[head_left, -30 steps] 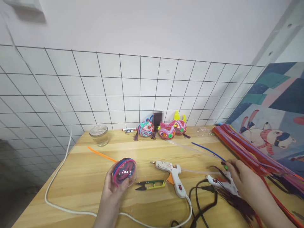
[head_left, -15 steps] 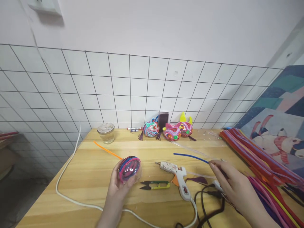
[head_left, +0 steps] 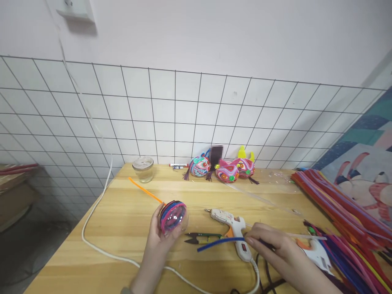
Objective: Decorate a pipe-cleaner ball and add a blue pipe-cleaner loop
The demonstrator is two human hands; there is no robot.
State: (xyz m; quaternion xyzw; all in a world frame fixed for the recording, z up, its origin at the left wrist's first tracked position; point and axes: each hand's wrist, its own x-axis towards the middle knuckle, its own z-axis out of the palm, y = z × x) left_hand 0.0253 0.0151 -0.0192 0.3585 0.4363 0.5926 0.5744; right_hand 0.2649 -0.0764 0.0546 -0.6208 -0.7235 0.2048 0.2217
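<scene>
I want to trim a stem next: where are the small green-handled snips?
In the head view the green-handled snips lie flat on the wooden table, centre front, between the left hand's wrapped clear ball and the white glue gun.

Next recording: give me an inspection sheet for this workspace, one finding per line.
Surface: wooden table, set against a wire grid.
Job's things: left hand grips a ball wrapped in coloured strands; right hand pinches a blue pipe cleaner.
Clutter: glue gun, snips, glass jar, orange pipe cleaner, three finished figures, pile of pipe cleaners.
Grippers: both hands closed on their things.
Cables: white cord trails across the table.
Surroundings: white wall, printed cloth.
</scene>
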